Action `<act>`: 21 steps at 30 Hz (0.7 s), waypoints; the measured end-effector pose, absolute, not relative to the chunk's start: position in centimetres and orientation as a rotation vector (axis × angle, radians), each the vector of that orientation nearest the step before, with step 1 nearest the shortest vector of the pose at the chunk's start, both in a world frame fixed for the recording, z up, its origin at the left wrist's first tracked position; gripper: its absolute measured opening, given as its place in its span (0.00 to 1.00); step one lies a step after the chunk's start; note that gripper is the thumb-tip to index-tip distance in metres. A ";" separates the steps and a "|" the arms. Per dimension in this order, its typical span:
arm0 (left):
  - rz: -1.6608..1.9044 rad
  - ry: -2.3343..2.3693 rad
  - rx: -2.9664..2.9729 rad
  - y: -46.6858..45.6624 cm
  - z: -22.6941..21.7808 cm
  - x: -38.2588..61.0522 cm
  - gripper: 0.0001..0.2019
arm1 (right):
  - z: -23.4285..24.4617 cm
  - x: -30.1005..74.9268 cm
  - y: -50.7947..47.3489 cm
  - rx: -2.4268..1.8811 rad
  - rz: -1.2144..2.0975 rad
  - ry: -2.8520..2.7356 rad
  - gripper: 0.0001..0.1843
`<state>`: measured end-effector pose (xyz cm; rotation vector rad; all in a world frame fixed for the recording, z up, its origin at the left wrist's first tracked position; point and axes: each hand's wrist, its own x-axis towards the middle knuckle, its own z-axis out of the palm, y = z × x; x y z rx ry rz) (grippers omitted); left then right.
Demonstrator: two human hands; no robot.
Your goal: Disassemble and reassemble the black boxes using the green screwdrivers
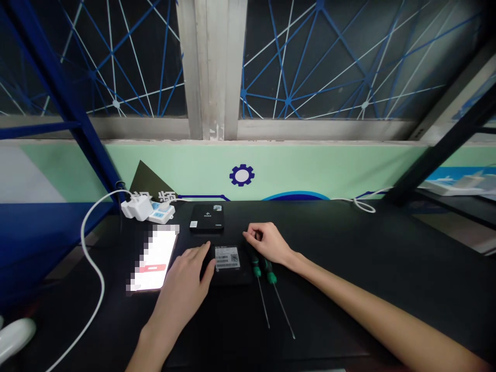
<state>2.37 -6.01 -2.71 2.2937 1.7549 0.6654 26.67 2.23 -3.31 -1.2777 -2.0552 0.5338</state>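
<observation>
Black table [349,268] runs along a green wall [310,170] beneath a window [329,62] crossed by blue and white lines.

1. Box [228,263]: black, flat, with a white label facing up. It lies on the table in front of the person, between the two hands.
2. Left hand [186,281]: lies flat and released, palm down. The thumb and fingertips touch the left edge of the box.
3. Right hand [269,242]: sits just right of the box with its fingers curled over the handle ends of two tools. Whether it grips them cannot be told.
4. Left screwdriver [257,274] and right screwdriver [272,279]: green-and-black handles, lying side by side just right of the box, shafts pointing toward the person.
5. Second box [206,217]: black, just behind the first, apart from it.
6. Phone [153,261]: screen lit, flat on the table just left of the left hand.
7. Charger [139,207]: white, behind the phone, with a white cable [91,258] looping off to the left.
</observation>
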 end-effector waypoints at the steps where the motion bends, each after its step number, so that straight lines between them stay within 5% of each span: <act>1: 0.669 1.751 2.297 -6.0 -2.7 2.4 0.24 | -3.4 26.7 2.2 -1.279 0.533 -2.057 0.19; 12: 0.641 1.808 2.245 -6.0 -2.6 2.5 0.25 | -1.4 27.2 1.5 -1.119 0.299 -2.272 0.12; 17: 0.693 1.880 2.192 -5.9 -2.7 2.5 0.24 | -0.6 27.0 0.4 -0.986 0.233 -2.588 0.49; 21: 0.709 1.891 2.183 -5.8 -2.8 2.5 0.24 | -1.3 26.6 0.1 -1.007 0.296 -2.596 0.50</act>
